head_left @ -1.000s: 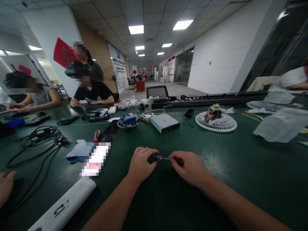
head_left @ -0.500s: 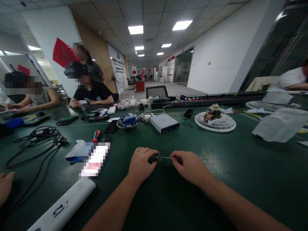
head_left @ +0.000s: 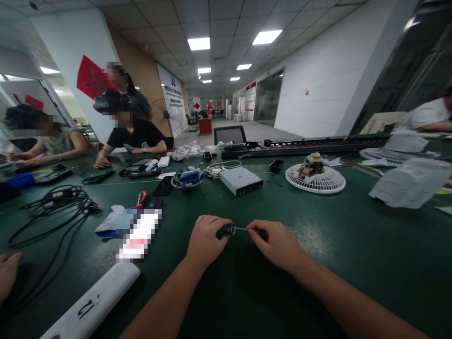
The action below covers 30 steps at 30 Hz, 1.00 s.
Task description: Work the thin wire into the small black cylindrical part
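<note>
In front of me, over the green table, my left hand is closed around a small black cylinder whose round open end faces right. My right hand grips a screwdriver by its dark handle, which the fingers mostly hide. Its thin metal shaft points left and meets the cylinder's end. Whether the tip is inside the cylinder or just touching it, I cannot tell.
A white drive box and a fan grille with a motor lie beyond my hands. Left are a long white case, a red-handled tool and black cables. Another person's hand rests at the left edge.
Both hands have shifted very slightly left, still holding the cylinder and screwdriver. Across the table, a person in black has lowered one hand onto the tabletop.
</note>
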Available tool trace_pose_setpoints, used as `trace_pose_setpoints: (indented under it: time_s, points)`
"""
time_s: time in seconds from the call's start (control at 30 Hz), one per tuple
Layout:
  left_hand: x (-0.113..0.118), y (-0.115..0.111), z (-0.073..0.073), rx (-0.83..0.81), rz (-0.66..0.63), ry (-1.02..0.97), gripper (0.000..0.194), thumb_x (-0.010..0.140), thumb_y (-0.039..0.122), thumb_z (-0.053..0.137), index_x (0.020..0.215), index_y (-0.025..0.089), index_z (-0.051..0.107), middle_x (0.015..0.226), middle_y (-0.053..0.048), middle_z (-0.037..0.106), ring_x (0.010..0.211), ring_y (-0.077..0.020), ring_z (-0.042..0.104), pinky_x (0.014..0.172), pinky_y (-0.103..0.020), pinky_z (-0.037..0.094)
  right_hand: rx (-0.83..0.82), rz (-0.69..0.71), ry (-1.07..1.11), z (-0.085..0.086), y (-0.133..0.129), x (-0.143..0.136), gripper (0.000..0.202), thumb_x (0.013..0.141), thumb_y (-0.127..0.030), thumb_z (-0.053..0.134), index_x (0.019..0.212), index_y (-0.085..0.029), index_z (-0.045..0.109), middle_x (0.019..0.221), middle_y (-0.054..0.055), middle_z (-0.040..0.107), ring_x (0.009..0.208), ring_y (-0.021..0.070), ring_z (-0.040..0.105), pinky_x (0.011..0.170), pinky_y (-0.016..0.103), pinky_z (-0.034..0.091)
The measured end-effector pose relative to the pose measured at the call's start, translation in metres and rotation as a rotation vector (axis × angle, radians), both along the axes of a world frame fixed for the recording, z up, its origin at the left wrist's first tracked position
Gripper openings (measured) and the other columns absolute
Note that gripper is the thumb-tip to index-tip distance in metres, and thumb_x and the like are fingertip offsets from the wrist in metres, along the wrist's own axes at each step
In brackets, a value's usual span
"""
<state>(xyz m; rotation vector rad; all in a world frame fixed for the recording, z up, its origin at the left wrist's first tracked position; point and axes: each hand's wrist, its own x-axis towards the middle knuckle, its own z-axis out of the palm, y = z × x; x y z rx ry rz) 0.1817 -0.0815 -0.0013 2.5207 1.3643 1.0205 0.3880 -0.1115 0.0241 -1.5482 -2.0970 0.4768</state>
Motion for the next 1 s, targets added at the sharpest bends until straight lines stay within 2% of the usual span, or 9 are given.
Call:
trace_pose_setpoints:
  time_s: [0.1, 0.23, 0.37, 0.43, 0.6, 0.8, 0.9, 1.0]
  points:
    - [0.0000, -0.0004, 0.0009, -0.009, -0.011, 0.013, 0.029, 0.074, 0.015, 0.070, 0.101, 0.026, 0.069, 0.098, -0.001, 0.072, 0.095, -0.0220, 0.063, 0.090, -0.042, 0.044, 0.015, -0.058, -0.078, -0.0008, -0.0002, 0.0000, 0.023, 0.088, -0.028, 0.049, 0.089, -0.025, 0.071, 0.081, 0.000, 0.072, 0.070, 0.0171, 0.063, 0.060, 0.028, 0.040]
    - [-0.0005, -0.0006, 0.0019, -0.030, -0.016, 0.014, 0.031, 0.073, 0.010, 0.069, 0.100, 0.025, 0.069, 0.097, 0.000, 0.072, 0.095, -0.0211, 0.063, 0.090, -0.041, 0.043, 0.006, 0.021, -0.071, -0.0003, -0.0023, -0.0016, 0.024, 0.089, -0.027, 0.048, 0.091, -0.026, 0.072, 0.080, 0.000, 0.071, 0.070, 0.0159, 0.063, 0.062, 0.028, 0.042]
    - [-0.0009, 0.0000, 0.0006, -0.027, -0.008, 0.017, 0.031, 0.073, 0.011, 0.069, 0.101, 0.026, 0.069, 0.098, 0.000, 0.072, 0.095, -0.0215, 0.063, 0.090, -0.042, 0.043, 0.045, -0.042, -0.113, 0.0000, -0.0030, -0.0014, 0.025, 0.089, -0.029, 0.047, 0.092, -0.025, 0.072, 0.085, 0.001, 0.072, 0.074, 0.0176, 0.064, 0.064, 0.029, 0.043]
    - [-0.0006, 0.0000, -0.0001, -0.025, -0.020, 0.022, 0.032, 0.073, 0.011, 0.069, 0.101, 0.027, 0.069, 0.098, 0.001, 0.072, 0.095, -0.0213, 0.063, 0.090, -0.041, 0.043, 0.013, -0.017, -0.134, -0.0002, -0.0025, -0.0003, 0.025, 0.089, -0.028, 0.048, 0.092, -0.026, 0.072, 0.082, 0.001, 0.072, 0.071, 0.0173, 0.064, 0.063, 0.029, 0.043]
    - [0.0003, -0.0005, 0.0009, -0.017, 0.003, 0.022, 0.029, 0.074, 0.014, 0.069, 0.101, 0.026, 0.069, 0.097, 0.000, 0.072, 0.094, -0.0209, 0.063, 0.088, -0.040, 0.042, -0.010, -0.015, -0.066, 0.0002, -0.0006, 0.0002, 0.026, 0.089, -0.028, 0.048, 0.094, -0.024, 0.072, 0.084, 0.002, 0.073, 0.073, 0.0170, 0.064, 0.063, 0.028, 0.043]
    - [-0.0004, -0.0002, 0.0023, -0.050, -0.002, 0.035, 0.029, 0.074, 0.011, 0.068, 0.099, 0.026, 0.069, 0.098, 0.001, 0.072, 0.095, -0.0200, 0.062, 0.089, -0.039, 0.040, -0.047, 0.040, -0.027, -0.0021, -0.0018, -0.0031, 0.024, 0.088, -0.026, 0.048, 0.088, -0.022, 0.072, 0.075, 0.001, 0.071, 0.063, 0.0146, 0.061, 0.057, 0.027, 0.038]
    - [-0.0008, 0.0003, 0.0013, -0.056, 0.012, 0.038, 0.029, 0.075, 0.012, 0.068, 0.100, 0.026, 0.069, 0.099, 0.001, 0.072, 0.096, -0.0197, 0.062, 0.090, -0.039, 0.040, 0.009, -0.004, -0.048, -0.0030, -0.0021, -0.0030, 0.026, 0.090, -0.029, 0.046, 0.090, -0.023, 0.071, 0.078, 0.002, 0.071, 0.067, 0.0157, 0.062, 0.058, 0.027, 0.038]
    - [-0.0006, 0.0010, -0.0002, -0.054, 0.021, 0.041, 0.029, 0.075, 0.012, 0.068, 0.101, 0.026, 0.069, 0.099, 0.001, 0.072, 0.096, -0.0192, 0.061, 0.091, -0.039, 0.039, 0.026, -0.051, -0.157, -0.0024, -0.0019, -0.0020, 0.025, 0.089, -0.030, 0.046, 0.090, -0.025, 0.070, 0.080, 0.002, 0.071, 0.068, 0.0169, 0.061, 0.057, 0.028, 0.036]
